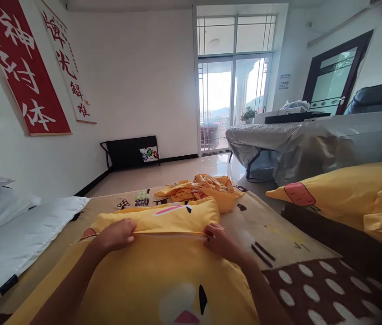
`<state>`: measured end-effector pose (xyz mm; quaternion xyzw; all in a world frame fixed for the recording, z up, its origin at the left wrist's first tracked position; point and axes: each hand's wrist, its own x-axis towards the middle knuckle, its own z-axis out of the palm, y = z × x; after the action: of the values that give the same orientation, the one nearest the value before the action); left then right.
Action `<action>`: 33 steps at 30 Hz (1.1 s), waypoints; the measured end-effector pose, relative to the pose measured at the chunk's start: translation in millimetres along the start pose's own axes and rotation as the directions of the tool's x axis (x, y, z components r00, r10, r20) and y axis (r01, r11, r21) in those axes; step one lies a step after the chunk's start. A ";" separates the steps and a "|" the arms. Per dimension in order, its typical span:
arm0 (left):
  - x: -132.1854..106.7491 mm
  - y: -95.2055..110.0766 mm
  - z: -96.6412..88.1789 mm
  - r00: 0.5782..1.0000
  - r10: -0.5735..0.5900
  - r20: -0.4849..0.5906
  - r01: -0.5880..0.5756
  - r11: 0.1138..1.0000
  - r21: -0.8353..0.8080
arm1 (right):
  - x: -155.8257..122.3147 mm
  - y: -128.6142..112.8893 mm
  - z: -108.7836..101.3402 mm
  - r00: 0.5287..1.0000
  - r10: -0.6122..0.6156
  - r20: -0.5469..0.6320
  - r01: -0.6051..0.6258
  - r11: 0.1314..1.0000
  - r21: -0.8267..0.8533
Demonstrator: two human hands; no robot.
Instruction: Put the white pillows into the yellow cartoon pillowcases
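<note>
A plump yellow pillow in a printed pillowcase (150, 266) lies on the bed right in front of me. Its print shows a black eye and a pink patch. Across its far end runs a straight edge, and beyond that edge lies a yellow flap or second piece (177, 216) with pink and black print. My left hand (118, 232) is closed on the left part of this edge, with its fingers curled over the fabric. Toward the right end of the same edge, my right hand (219, 239) pinches the cloth. The fingertips of both hands are partly hidden.
Crumpled yellow bedding (207, 187) is heaped at the bed's far end on a patterned beige blanket (255, 212). White pillows (25, 225) lie at left, another yellow pillow (339, 189) at right. A plastic-covered table (268, 135) stands beyond; a black folded item (126, 151) leans on the wall.
</note>
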<state>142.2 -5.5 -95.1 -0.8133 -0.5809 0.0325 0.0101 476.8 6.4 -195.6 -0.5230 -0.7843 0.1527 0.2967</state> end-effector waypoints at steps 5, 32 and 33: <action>22.1 84.0 -11.5 0.961 0.262 -0.095 -0.268 0.961 -0.066 | 3.1 7.5 1.8 0.998 -0.002 -0.058 0.010 0.991 0.132; 49.2 179.9 97.0 0.900 -0.040 -0.434 -0.298 0.672 -0.678 | -7.9 -15.1 -16.4 0.996 -0.078 0.039 0.069 0.979 0.192; 47.8 180.6 97.1 0.895 -0.040 -0.445 -0.302 0.678 -0.669 | -9.3 -19.1 -15.9 0.993 -0.103 0.049 0.093 0.979 0.182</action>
<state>321.9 -21.0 -203.7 -0.7776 -0.4676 -0.3760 -0.1877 475.4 -11.0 -175.6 -0.4502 -0.8005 0.2229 0.3270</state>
